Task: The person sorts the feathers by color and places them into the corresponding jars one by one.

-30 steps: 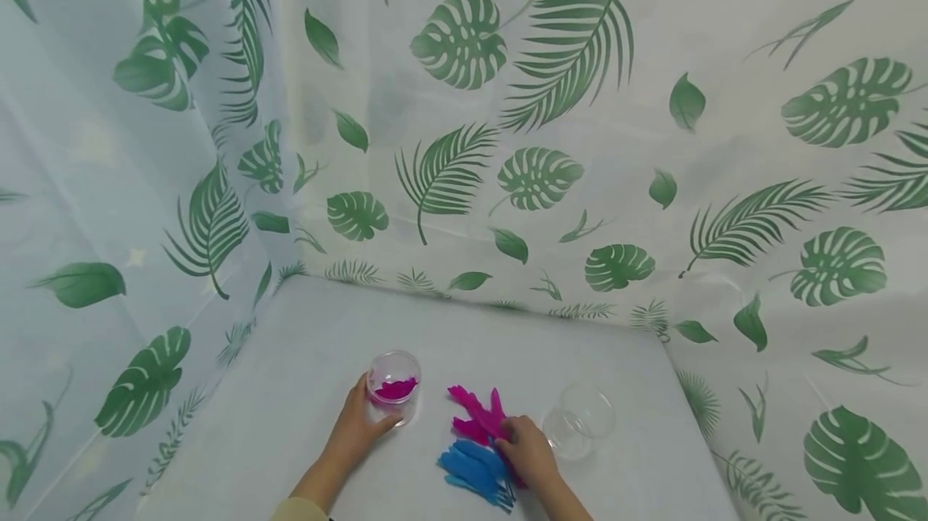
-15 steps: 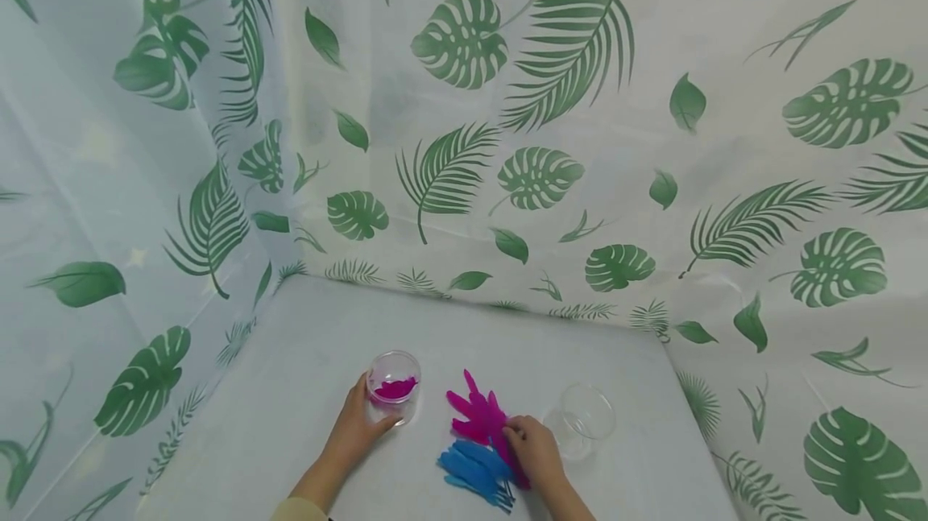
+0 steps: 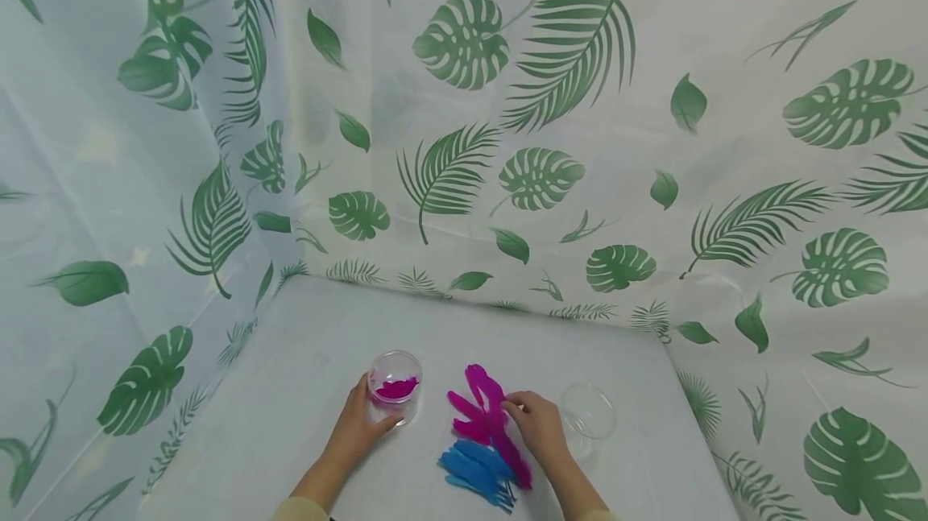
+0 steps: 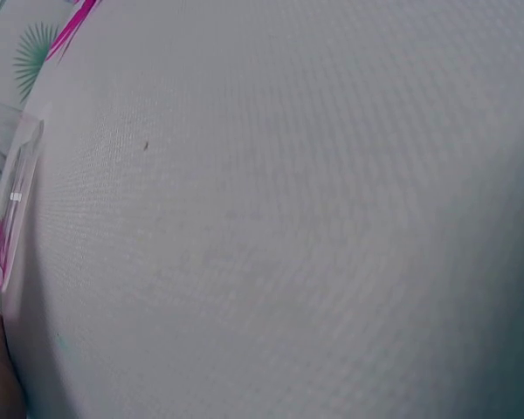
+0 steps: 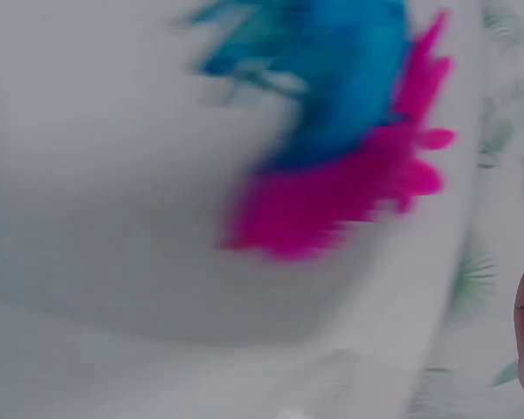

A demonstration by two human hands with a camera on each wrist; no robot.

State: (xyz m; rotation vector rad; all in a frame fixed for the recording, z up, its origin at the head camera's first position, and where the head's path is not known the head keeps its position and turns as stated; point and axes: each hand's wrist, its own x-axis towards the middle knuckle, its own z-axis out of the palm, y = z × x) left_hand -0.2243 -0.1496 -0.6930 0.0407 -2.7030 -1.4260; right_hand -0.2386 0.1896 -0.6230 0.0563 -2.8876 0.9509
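My left hand (image 3: 360, 420) holds a clear round plastic jar (image 3: 406, 412) upright, fingers and thumb curled round its side. Inside it lie pink feathers (image 3: 397, 389). Only an edge of the jar (image 4: 19, 205) and part of the thumb show in the left wrist view. Right of the jar, several pink feathers (image 3: 474, 428) fan out on the table. My right hand (image 3: 536, 424) has thumb and index finger together at the edge of an upper pink feather, pinching it. A bunch of blue feathers (image 3: 474, 469) lies just below; in the right wrist view, blue feathers (image 5: 345, 83) overlap the pink ones.
A clear round lid (image 3: 589, 411) lies right of my right hand, with another clear container (image 3: 580, 447) partly hidden behind the hand. The white table (image 3: 319, 328) meets a leaf-print curtain (image 3: 464, 183) at its back and sides.
The right hand has moved slightly up and away from the blue feathers. The pink feathers have spread into a wider fan, one now pointing upward. The left hand and jar stay put.
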